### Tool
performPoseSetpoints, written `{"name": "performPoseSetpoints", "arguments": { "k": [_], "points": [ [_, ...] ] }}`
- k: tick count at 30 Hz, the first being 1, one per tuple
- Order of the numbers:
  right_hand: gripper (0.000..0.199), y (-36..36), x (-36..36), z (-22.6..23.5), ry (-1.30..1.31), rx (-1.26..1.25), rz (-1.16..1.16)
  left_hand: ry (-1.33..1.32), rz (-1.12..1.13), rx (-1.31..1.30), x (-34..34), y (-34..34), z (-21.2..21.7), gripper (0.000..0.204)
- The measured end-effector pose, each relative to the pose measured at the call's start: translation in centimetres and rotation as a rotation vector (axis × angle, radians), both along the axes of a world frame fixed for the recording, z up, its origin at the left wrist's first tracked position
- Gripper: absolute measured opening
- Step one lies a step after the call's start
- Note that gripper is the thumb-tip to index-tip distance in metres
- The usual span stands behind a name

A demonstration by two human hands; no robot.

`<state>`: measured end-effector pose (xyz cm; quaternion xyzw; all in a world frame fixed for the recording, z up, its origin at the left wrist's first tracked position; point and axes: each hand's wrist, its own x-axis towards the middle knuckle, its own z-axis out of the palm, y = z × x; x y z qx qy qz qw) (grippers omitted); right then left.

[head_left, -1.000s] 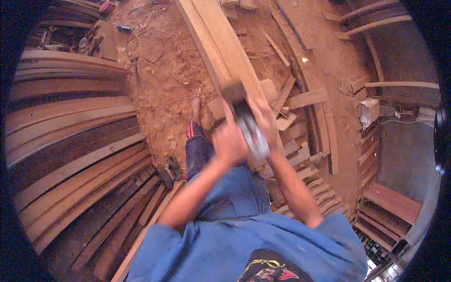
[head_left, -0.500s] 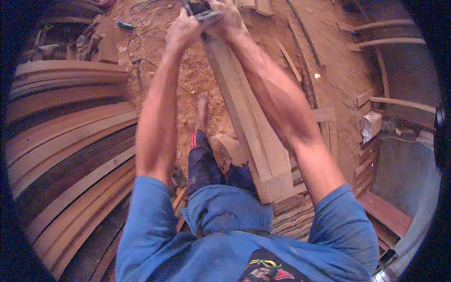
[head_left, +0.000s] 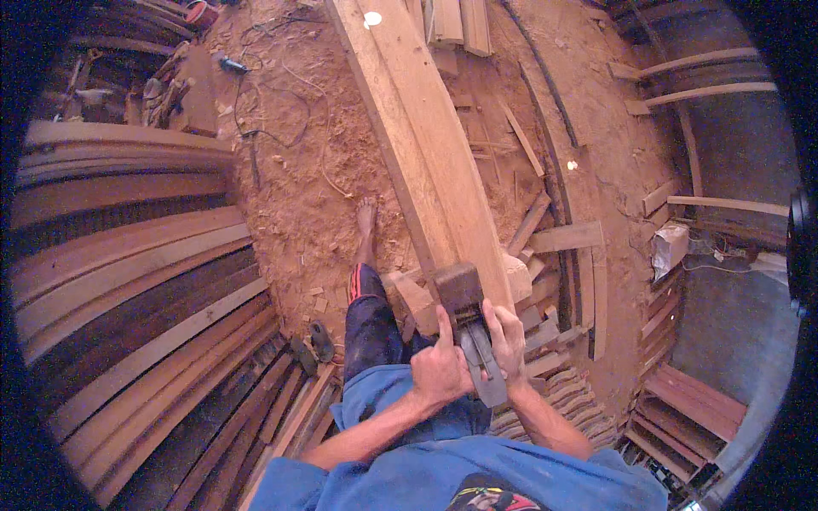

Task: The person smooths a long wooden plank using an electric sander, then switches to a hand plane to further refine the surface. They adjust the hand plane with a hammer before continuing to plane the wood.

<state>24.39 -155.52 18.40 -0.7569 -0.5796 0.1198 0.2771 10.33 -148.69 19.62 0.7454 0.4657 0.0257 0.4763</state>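
A wooden hand plane (head_left: 461, 294) rests on the near end of a long, thick timber beam (head_left: 426, 145), close to my body. Its dark iron blade and wedge slant back toward me. My left hand (head_left: 439, 364) grips the plane's left side, index finger stretched forward along it. On the other side my right hand (head_left: 506, 342) is wrapped round the plane, its index finger also pointing ahead. The beam runs away from me to the top of the view, with a lengthwise line along its pale upper face. What supports the beam is mostly hidden beneath it.
Stacked planks (head_left: 128, 221) fill the left side. A blue power tool (head_left: 230, 65) with its cord lies on the reddish dirt floor. Wood offcuts (head_left: 532, 226) lie right of the beam, near a dark pole (head_left: 545, 72). A pair of sandals (head_left: 320, 342) sits by my leg.
Both hands have drawn the plane back along the beam, from its far part to the near end by my waist. My arms have gone from stretched out to bent.
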Motion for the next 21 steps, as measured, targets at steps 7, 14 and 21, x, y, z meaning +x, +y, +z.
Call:
{"name": "performPoseSetpoints", "arguments": {
  "k": [7, 14, 21],
  "points": [
    [0.062, 27.8, 6.4, -5.3, -0.028, 0.190, 0.015, -0.168, 0.253, 0.574, 5.5, 26.8, -7.1, 0.079],
    [0.057, 54.0, 9.2, -3.1, -0.060, 0.265, -0.041, -0.092, 0.181, 0.604, 9.5, 53.5, -5.3, 0.083],
    [0.065, 19.2, 4.3, -4.2, -0.051, 0.202, 0.055, 0.029, 0.094, 0.496, 3.6, 18.3, -4.1, 0.088]
  ]
}}
